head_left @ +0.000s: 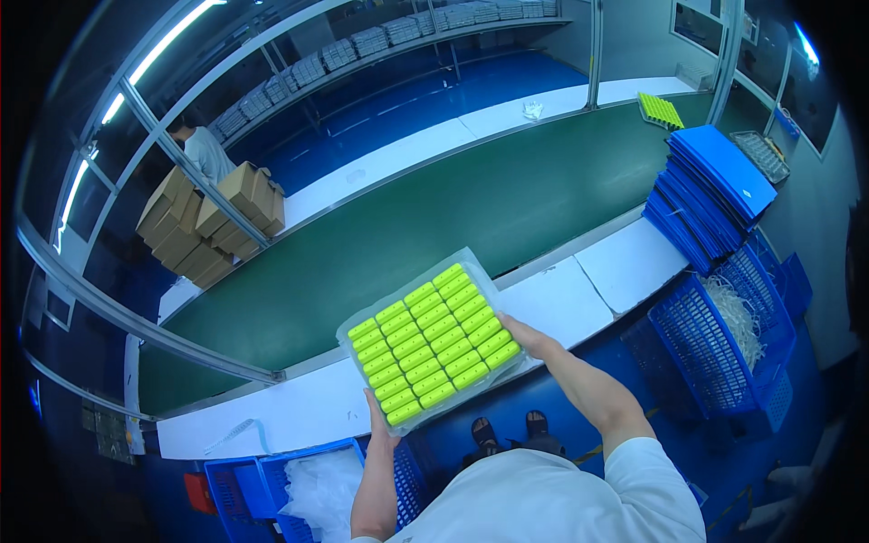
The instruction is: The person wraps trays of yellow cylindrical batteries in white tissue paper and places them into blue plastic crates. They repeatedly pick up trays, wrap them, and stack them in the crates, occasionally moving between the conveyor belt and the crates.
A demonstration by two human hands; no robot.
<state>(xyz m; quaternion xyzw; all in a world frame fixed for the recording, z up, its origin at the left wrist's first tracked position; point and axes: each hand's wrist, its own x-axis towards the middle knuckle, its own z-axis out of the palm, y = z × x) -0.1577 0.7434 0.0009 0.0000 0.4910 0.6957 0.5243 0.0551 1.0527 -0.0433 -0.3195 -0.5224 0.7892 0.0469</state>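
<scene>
Between my hands is a clear plastic tray (343, 336) filled with rows of bright yellow-green, rounded rectangular pieces (434, 323). I hold it tilted in front of me, over the near edge of the green conveyor belt (416, 217). My left hand (379, 423) grips the tray's near left corner, with most of its fingers hidden beneath. At the right edge, my right hand (528, 338) is closed on the rim, thumb side showing. The pieces sit side by side in several columns.
A tall stack of blue sheets (701, 195) stands at the right, near another yellow-green tray (661, 110). Blue baskets hold clear plastic scraps (733, 312) and white film (321, 493). Cardboard boxes (213, 217) and a person (206, 154) are at far left. A white ledge (552, 299) borders the belt.
</scene>
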